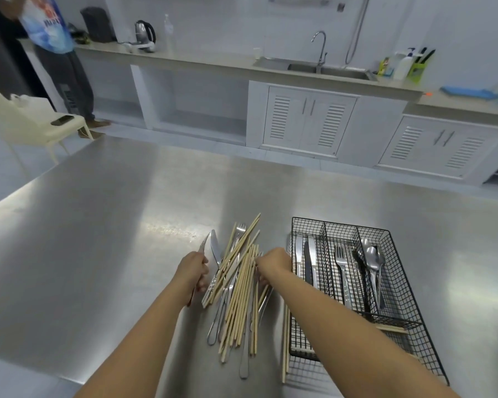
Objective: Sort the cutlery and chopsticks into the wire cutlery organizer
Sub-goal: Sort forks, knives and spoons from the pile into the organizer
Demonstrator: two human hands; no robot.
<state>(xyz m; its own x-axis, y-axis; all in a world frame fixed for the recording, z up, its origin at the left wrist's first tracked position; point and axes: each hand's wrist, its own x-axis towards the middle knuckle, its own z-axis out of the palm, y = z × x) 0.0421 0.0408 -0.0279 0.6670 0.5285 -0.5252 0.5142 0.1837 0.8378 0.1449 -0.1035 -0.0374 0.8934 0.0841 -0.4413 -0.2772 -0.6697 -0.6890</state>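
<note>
A heap of wooden chopsticks [237, 294] mixed with steel cutlery lies on the steel table [98, 225]. To its right stands the black wire organizer [397, 271], holding knives [309, 257], a fork [341, 265] and spoons [373, 259] in separate compartments; a few chopsticks lie in its near section. My left hand [191, 270] grips a fork [204, 244] at the heap's left edge. My right hand [272, 262] rests on the heap's right side with fingers curled among the chopsticks; what they grip is hidden. A loose knife [215, 248] lies by the left hand.
Beyond the table runs a counter with a sink [322, 67], a kettle [144, 33] and bottles. A white chair [38, 122] with a phone stands at the left, and a person [58, 53] stands behind it.
</note>
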